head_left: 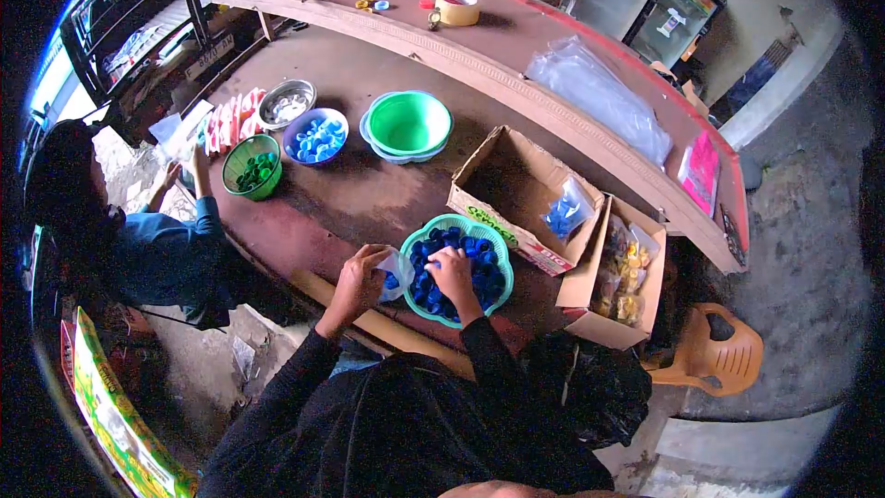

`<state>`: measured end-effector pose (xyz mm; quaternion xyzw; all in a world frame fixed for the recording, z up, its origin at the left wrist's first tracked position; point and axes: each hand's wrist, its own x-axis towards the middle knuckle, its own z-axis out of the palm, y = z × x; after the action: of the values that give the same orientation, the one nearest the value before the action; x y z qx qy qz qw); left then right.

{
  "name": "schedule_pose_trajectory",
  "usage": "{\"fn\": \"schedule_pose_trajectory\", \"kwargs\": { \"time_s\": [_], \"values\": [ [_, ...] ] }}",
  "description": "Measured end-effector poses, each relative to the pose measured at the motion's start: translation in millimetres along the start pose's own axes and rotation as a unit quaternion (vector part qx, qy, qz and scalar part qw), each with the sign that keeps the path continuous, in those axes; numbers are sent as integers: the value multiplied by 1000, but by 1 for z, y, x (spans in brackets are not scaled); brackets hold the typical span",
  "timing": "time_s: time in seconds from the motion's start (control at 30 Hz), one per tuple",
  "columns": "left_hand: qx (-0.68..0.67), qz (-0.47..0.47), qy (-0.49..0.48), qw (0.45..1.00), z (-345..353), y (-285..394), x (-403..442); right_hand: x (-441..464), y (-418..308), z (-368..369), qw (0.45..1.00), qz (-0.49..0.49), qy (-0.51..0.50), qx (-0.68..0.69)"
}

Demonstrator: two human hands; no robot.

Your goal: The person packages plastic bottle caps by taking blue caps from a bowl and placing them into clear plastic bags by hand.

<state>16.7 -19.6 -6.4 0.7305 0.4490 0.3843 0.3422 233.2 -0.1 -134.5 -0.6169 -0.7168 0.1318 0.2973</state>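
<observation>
Left hand (355, 284) pinches the upper edge of a small clear bag (398, 267) between thumb and fingers, just beside the turquoise basket (509, 290); some blue pieces show inside the bag. Right hand (450, 272) is down among the loose blue caps (485, 269) in that basket, fingers bent and drawn together — whether they pinch a cap, cannot tell. Basket sits on the surface (277, 231) near its edge, close to the open cardboard box (472, 207). Handling, as judged: bag looks thin, limp and near weightless, likely slick, prone to fold shut or slide; best taken by the rim, thumb one side and fingers the other, mouth held apart. A hard tug or a sharp cap edge could stretch or tear it. Caps look like light, stiff plastic, smooth and hard to break but apt to roll or slip; a fingertip pinch across the side wall suits one, a loose scoop suits several. Too big a handful would probably spill at the bag mouth. Basket looks light and a bit flexible — if it has to shift, both hands under opposite sides of the rim.
</observation>
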Motion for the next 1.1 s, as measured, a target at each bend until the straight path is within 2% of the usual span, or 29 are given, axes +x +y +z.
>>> {"fn": "schedule_pose_trajectory", "kwargs": {
  "time_s": [0.07, 0.13, 0.2, 0.27, 0.33, 0.4, 0.47, 0.57, 0.6, 0.67, 0.73, 0.8, 0.87, 0.97, 1.03, 1.07, 1.1],
  "values": [
    [-34, -30, -1, 999, -1, 1, -2, -3, -1, 11, 999, -22, 29, -24],
    [65, -6, 4, 998, -3, 4, -3, -4, 0, 17, 998, 14, 14, -63],
    [61, -3, 12, 998, -3, 1, -5, -2, 5, 16, 1000, 13, 18, -21],
    [59, 0, 19, 998, -4, 0, -4, -1, 6, 12, 978, 69, 87, 177],
    [48, 4, 17, 999, -5, 2, -4, -1, -24, -16, 979, 69, 98, 167],
    [47, 18, 17, 999, -2, -3, -4, -4, -63, -41, 964, -8, 199, 175],
    [45, 34, 16, 998, 0, -1, -2, -11, -94, -53, 960, -72, 209, 171],
    [23, 29, 14, 999, -1, 6, -1, -10, -110, -70, 980, -188, 28, 57],
    [35, 20, 14, 999, -3, 3, -2, -8, -108, -69, 980, -188, 30, 58],
    [49, 12, 18, 999, -6, -1, -2, 2, -97, -59, 956, -69, 94, 269],
    [81, 12, 20, 996, -9, -2, -5, 8, -68, -39, 971, -33, 132, 194],
    [75, 10, 18, 997, -10, -3, -9, -1, -27, -2, 994, -62, 23, 85],
    [68, 9, 17, 997, -11, -4, -8, -13, -25, 12, 999, -49, 16, 9],
    [74, 13, 14, 997, -10, -7, -9, -12, -19, 19, 1000, -15, -17, -20],
    [70, 43, 16, 996, -11, -8, -10, -6, -20, 19, 991, -8, 90, 98],
    [70, 42, 16, 997, -11, -6, -10, -6, -21, 19, 991, -8, 90, 98],
    [71, 36, 15, 997, -11, -4, -9, -4, -45, -3, 979, -13, 160, 128]
  ]
}}
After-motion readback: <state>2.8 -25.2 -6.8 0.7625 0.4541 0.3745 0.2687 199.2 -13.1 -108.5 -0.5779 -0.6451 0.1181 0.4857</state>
